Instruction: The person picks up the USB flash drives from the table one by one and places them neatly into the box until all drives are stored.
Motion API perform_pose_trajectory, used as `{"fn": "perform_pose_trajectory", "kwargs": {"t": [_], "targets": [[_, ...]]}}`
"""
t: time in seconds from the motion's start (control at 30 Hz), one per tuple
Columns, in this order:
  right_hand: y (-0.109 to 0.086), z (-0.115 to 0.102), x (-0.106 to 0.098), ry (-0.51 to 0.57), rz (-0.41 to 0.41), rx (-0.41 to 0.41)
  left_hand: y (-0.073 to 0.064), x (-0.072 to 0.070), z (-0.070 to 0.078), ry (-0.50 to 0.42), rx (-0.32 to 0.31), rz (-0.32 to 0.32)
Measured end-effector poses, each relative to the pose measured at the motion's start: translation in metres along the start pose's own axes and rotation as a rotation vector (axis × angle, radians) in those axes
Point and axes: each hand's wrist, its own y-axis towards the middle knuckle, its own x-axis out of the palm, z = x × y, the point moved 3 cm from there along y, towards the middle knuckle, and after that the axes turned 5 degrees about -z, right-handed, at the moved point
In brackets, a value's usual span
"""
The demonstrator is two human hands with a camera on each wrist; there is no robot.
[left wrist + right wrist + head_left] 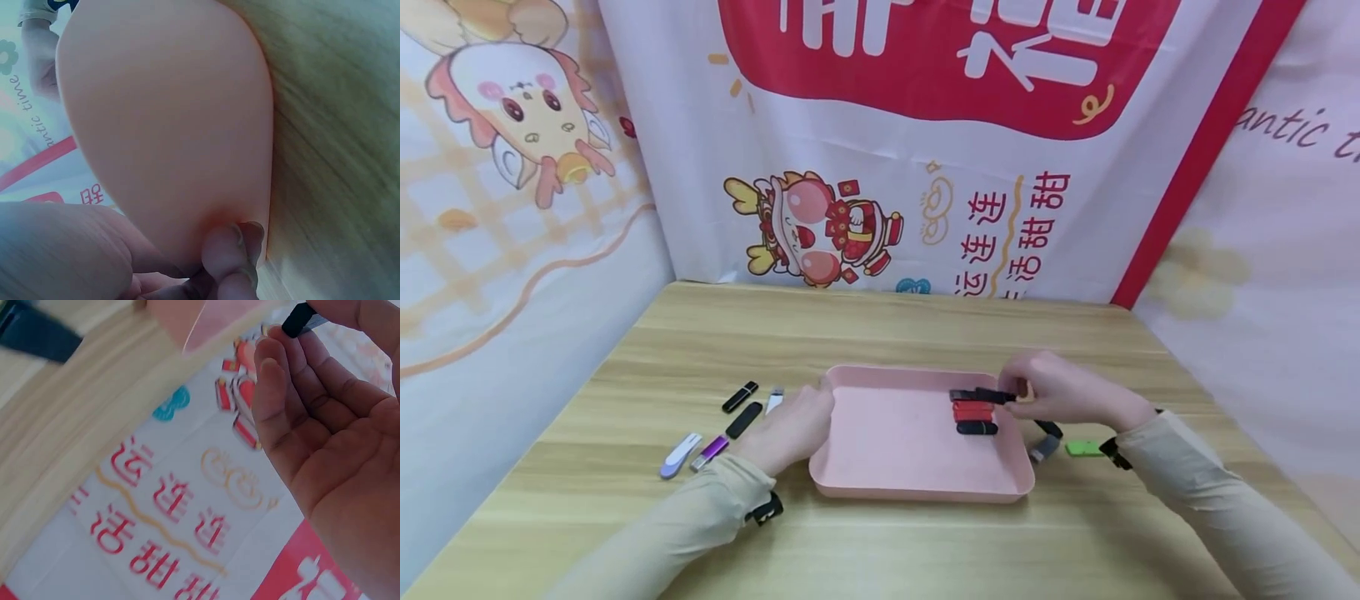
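My left hand (790,425) grips the left wall of a shallow pink tray (891,442); in the left wrist view its fingertips press against the tray wall (169,119). Over the tray's right end, my right hand (1056,387) pinches a small black USB stick (299,320) between thumb and fingers. Close below that hand, several sticks lie in a column inside the tray: a dark one (958,396), a red one (973,412) and a black one (977,428).
Left of the tray on the wooden table (880,550) lie several USB sticks, among them a black one (745,420), a purple one (710,452) and a white-lavender one (680,456). A grey-black stick (1046,446) and a green one (1083,448) lie to its right.
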Motion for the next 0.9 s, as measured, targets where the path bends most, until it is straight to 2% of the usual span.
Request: {"fn": "perform_pose_trajectory", "kwargs": {"t": [0.17, 0.37, 0.53, 0.7, 0.9], "targets": [[0.006, -0.017, 0.015, -0.024, -0.099, 0.009, -0.002, 0.001, -0.002, 0.010, -0.014, -0.010], [0.006, -0.024, 0.027, -0.137, -0.139, 0.040, -0.002, 0.000, 0.000, 0.005, -0.005, -0.015], [0.010, -0.025, 0.037, -0.223, -0.152, 0.063, -0.001, 0.000, -0.001, 0.018, 0.007, -0.011], [0.015, -0.024, 0.044, -0.283, -0.122, 0.029, -0.002, 0.000, -0.002, 0.029, 0.012, 0.001], [0.014, -0.022, 0.050, -0.287, -0.127, 0.067, -0.001, 0.000, -0.001, 0.032, 0.008, 0.010]]}}
